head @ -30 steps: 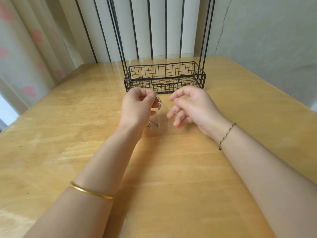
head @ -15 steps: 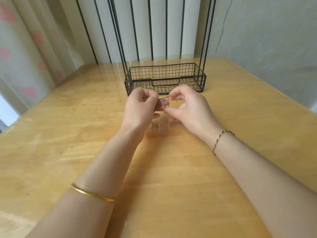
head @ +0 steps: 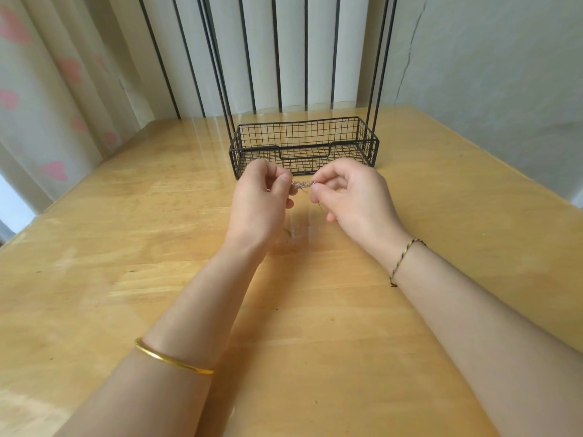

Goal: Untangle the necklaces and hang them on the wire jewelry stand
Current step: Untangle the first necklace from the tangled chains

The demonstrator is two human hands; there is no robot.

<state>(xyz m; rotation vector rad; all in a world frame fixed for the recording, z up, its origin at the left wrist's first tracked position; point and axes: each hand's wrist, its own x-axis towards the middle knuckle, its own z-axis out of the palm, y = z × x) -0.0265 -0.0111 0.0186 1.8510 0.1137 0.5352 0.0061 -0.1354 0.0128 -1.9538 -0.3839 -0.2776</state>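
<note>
Wooden tabletop (head: 126, 247), pale and glossy, is spread under the whole scene. A fine chain dropped on it would probably be hard to pick out against the grain and glare.

At the far side the black wire jewelry stand (head: 353, 152) is set upright, its basket base on the wood and its thin rods running up out of view. No necklace is seen on it, so the hanging is judged not yet begun. The open mesh could snag a trailing strand if the bundle were carried low across it.

Just in front of the basket, the left hand (head: 258, 203) and the right hand (head: 356, 200) are held close together above the wood. The fingers (head: 284, 181) of each are curled and pinched on one end of the necklaces (head: 302, 183), a small pinkish-gold clump stretched between the two hands, clear of the surface.

The chief risk is judged to be tightening: if the ends are drawn apart rather than loosened, the knot would be cinched and a thin link might be kinked or broken.

A loose strand (head: 319, 205) is seen hanging beside the right thumb, and it could be caught up in the knot again. Whether the faint glint on the tabletop below is part of a chain cannot be told.
</note>
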